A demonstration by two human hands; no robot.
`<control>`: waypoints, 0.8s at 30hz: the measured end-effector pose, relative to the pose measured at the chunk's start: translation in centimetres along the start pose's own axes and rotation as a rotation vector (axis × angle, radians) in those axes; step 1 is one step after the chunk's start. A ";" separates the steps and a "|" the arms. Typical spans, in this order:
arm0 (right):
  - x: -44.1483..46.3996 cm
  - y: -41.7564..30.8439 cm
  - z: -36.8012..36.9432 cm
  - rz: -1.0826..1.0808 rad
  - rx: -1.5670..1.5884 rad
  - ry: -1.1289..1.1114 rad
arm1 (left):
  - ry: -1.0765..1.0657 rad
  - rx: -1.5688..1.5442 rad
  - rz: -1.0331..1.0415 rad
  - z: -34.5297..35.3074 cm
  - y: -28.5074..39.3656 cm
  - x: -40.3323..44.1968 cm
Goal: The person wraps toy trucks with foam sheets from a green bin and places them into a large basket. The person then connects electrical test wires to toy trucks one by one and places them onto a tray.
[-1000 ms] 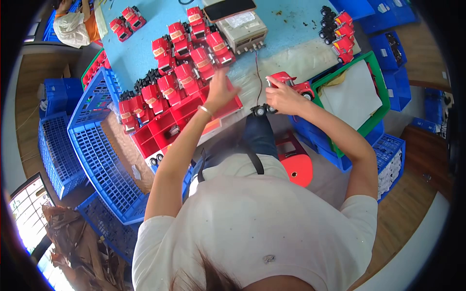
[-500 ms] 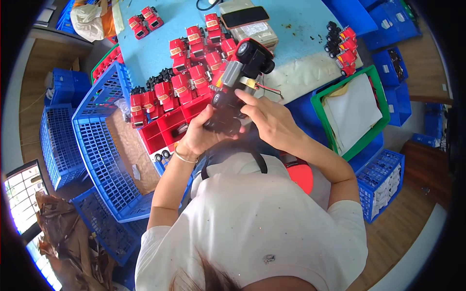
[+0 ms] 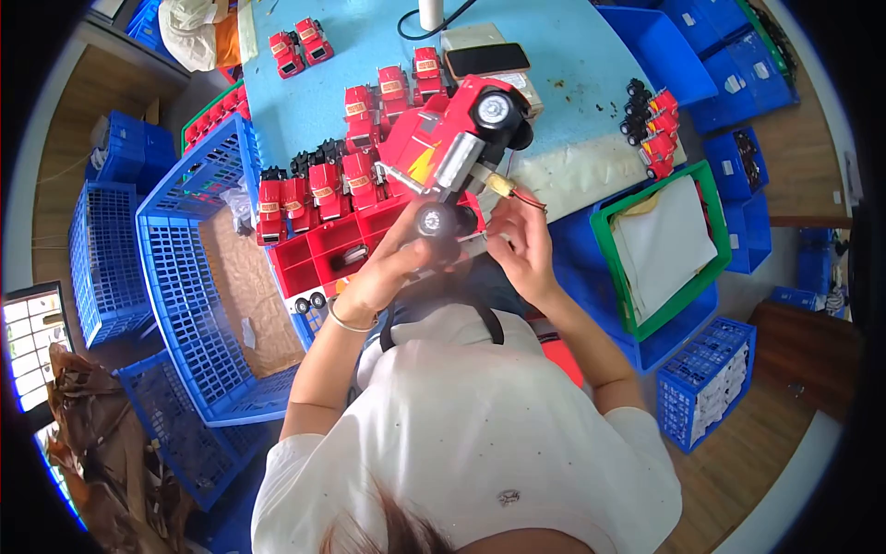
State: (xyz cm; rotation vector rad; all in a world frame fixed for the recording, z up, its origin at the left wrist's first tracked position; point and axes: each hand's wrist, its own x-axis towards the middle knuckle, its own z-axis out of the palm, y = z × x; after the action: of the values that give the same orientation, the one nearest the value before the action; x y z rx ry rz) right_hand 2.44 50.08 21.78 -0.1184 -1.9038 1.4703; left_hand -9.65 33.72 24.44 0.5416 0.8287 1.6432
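Note:
My left hand (image 3: 392, 275) is closed round the rear chassis of a red toy truck (image 3: 454, 125), near its back wheels. The truck is tilted on its side, its cab pointing up and away from me. A yellow flame mark, a grey side tank and large black wheels show. Red and black wires (image 3: 528, 198) come out beside a pale yellowish connector (image 3: 498, 185) under the truck. My right hand (image 3: 524, 247) is at these wires with curled fingers, seemingly pinching them; the fingertips are partly hidden. The lower wheel area is blurred.
Several red toy trucks (image 3: 325, 189) stand in rows on the blue table (image 3: 572, 55), beside a red compartment tray (image 3: 293, 263). A phone (image 3: 487, 60) lies on a box behind. Blue crates (image 3: 198, 295) stand left; a green-rimmed tray (image 3: 729, 222) stands right.
The truck has turned to show more of its red side and flame mark. My right hand has moved from the chassis down and right to the wires.

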 end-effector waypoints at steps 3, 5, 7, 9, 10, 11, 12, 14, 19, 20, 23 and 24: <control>1.0 0.9 0.4 0.221 0.435 0.041 | 0.179 0.362 -0.028 1.3 0.8 0.6; 1.3 2.2 -1.2 0.420 0.551 0.035 | 0.190 0.365 -0.007 0.6 0.1 0.5; 2.0 2.8 -1.9 0.510 0.619 0.012 | 0.208 0.364 0.020 -0.3 -0.3 0.5; 1.9 1.4 -2.3 0.427 0.620 0.072 | 0.200 0.418 0.101 0.3 0.3 1.1; 1.8 1.0 -2.3 0.391 0.621 0.103 | 0.178 0.467 0.159 0.7 0.5 1.5; 1.7 1.1 -1.8 0.393 0.627 0.085 | 0.155 0.516 0.212 1.0 0.5 1.7; 1.6 1.2 -0.9 0.425 0.644 0.118 | 0.169 0.519 0.219 0.8 0.3 1.9; 1.5 1.4 0.3 0.486 0.674 0.189 | 0.201 1.237 0.347 0.5 0.1 2.5; 2.8 0.9 -0.5 0.302 0.342 0.040 | 0.151 0.488 0.172 -0.3 2.5 2.0; 3.5 1.2 -0.6 0.142 0.193 -0.091 | 0.152 0.488 0.168 -0.6 2.9 2.0; 5.7 2.0 -1.3 -0.176 -0.101 -0.345 | 0.420 -0.604 -0.244 -1.7 4.2 2.4; 6.6 2.3 -2.4 -0.436 -0.358 -0.437 | 0.424 -0.599 -0.245 -2.4 4.6 2.6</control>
State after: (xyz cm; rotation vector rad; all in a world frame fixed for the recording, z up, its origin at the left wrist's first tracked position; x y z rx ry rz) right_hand -1.82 55.98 23.11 0.4630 -2.3398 0.9006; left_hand -14.99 35.27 26.15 -0.3257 0.6209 1.6900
